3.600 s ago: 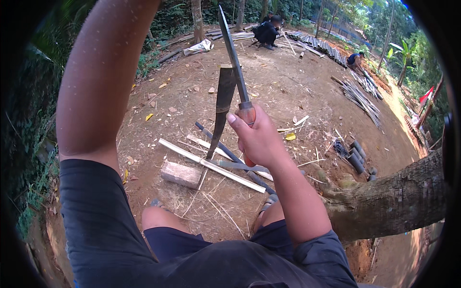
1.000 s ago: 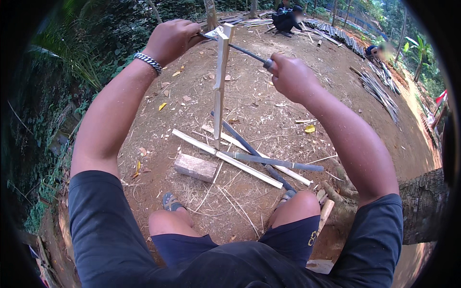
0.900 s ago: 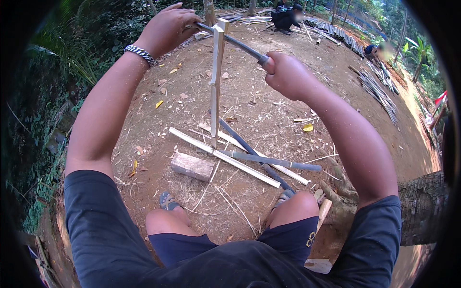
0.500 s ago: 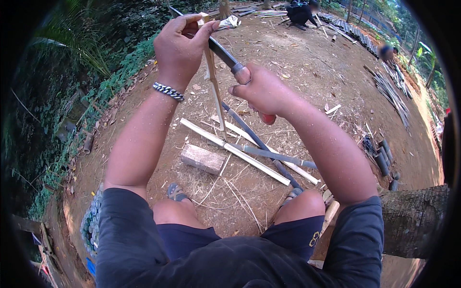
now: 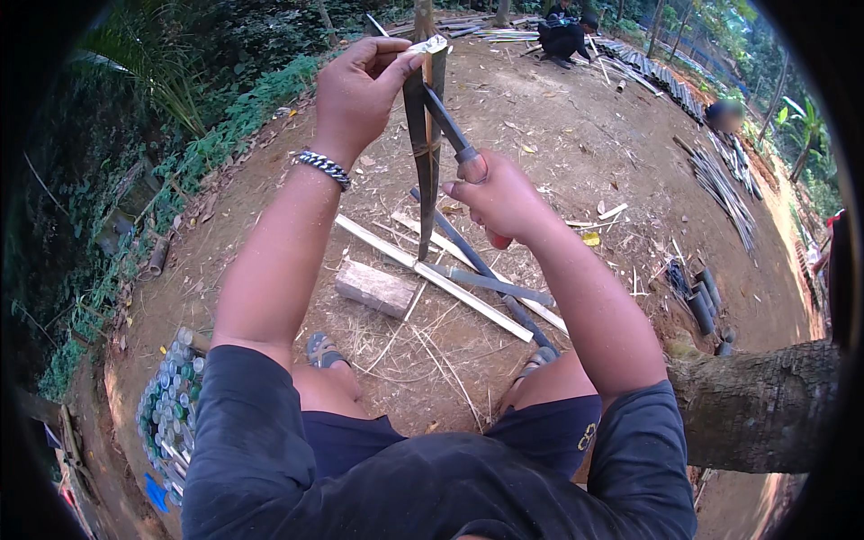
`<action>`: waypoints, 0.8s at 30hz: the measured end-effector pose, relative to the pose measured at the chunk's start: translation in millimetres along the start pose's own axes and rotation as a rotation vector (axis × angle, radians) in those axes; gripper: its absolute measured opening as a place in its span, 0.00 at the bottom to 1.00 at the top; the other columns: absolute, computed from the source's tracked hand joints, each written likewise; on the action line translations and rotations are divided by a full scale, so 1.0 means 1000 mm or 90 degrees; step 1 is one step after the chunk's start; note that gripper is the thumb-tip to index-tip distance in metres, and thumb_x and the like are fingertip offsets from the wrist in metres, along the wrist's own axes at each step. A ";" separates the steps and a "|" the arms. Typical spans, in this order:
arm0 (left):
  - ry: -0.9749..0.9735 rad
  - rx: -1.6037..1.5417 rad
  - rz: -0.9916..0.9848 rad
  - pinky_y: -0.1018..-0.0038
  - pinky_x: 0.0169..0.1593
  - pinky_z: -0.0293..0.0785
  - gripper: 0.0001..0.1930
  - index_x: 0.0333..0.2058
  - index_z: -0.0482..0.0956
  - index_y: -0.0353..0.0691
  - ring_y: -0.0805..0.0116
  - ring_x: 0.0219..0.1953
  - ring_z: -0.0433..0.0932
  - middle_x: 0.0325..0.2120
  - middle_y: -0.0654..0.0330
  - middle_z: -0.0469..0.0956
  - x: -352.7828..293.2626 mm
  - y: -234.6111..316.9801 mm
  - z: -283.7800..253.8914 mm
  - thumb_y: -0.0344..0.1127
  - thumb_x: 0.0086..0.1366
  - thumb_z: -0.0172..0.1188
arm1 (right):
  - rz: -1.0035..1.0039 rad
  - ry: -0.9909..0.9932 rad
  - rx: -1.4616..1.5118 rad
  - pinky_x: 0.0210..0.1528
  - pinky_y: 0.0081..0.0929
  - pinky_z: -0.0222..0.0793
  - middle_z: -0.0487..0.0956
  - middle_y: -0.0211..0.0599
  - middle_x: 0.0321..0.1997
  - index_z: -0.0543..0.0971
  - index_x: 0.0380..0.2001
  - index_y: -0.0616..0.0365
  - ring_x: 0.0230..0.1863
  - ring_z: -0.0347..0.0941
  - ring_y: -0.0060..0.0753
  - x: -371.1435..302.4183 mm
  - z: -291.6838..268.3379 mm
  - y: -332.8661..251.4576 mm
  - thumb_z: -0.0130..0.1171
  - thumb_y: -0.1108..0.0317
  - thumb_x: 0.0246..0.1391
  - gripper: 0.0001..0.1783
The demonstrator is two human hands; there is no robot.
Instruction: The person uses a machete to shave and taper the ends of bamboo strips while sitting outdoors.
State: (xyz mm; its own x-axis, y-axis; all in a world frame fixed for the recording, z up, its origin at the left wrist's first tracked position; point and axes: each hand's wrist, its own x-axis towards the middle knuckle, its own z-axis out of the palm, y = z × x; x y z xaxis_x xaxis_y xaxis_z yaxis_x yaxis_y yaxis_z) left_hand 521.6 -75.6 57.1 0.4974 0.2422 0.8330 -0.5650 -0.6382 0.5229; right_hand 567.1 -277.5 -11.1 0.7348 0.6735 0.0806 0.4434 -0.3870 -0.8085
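Observation:
My left hand (image 5: 355, 99) is raised ahead of me, its thumb and fingers closed on the top of an upright bamboo piece (image 5: 421, 171). The bamboo's dark outer face shows, with a pale cut end at the top. A gap parts it in two along its upper length. My right hand (image 5: 499, 198) grips the handle of a machete (image 5: 445, 121), its red butt showing below the fist. The blade slants up and left across the bamboo, partly hidden by it and my left hand. The bamboo's lower tip comes down by pale split strips (image 5: 441, 282) on the ground.
A wooden block (image 5: 375, 288) lies beside the strips, with a dark pole (image 5: 481, 265) crossing under them. A thick log (image 5: 756, 405) lies at my right. Plastic bottles (image 5: 171, 396) are heaped at left. People (image 5: 565, 40) crouch far off near bamboo piles (image 5: 720, 184).
The bamboo has moved right and turned, from its pale side to its dark outer face. Both hands have shifted right and slightly down, the machete with them.

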 end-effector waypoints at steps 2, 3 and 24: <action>-0.030 -0.009 -0.007 0.81 0.44 0.77 0.13 0.44 0.81 0.33 0.77 0.40 0.81 0.37 0.60 0.84 -0.002 0.004 0.003 0.31 0.62 0.66 | -0.010 -0.006 0.053 0.26 0.36 0.72 0.77 0.43 0.28 0.71 0.43 0.61 0.25 0.78 0.38 0.002 -0.003 0.011 0.63 0.58 0.54 0.21; -0.037 -0.018 -0.002 0.81 0.44 0.77 0.13 0.44 0.81 0.33 0.77 0.40 0.81 0.37 0.60 0.84 0.000 0.000 0.003 0.31 0.62 0.66 | -0.010 -0.008 0.066 0.25 0.35 0.72 0.77 0.41 0.27 0.71 0.43 0.61 0.24 0.77 0.36 0.001 -0.004 0.010 0.63 0.58 0.54 0.21; 0.031 -0.020 0.120 0.72 0.24 0.67 0.21 0.28 0.71 0.38 0.71 0.19 0.75 0.15 0.61 0.73 0.022 -0.054 0.119 0.51 0.66 0.60 | 0.190 0.121 -0.102 0.49 0.50 0.70 0.79 0.60 0.42 0.73 0.48 0.63 0.46 0.76 0.60 0.060 0.116 0.189 0.47 0.63 0.64 0.17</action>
State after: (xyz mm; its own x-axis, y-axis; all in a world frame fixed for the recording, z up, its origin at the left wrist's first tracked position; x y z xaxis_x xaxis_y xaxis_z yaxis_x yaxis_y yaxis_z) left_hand 641.5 -123.1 26.1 0.3492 0.1565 0.9239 -0.6654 -0.6528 0.3621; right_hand 635.5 -237.8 -226.9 0.9190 0.3935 -0.0258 0.2590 -0.6516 -0.7130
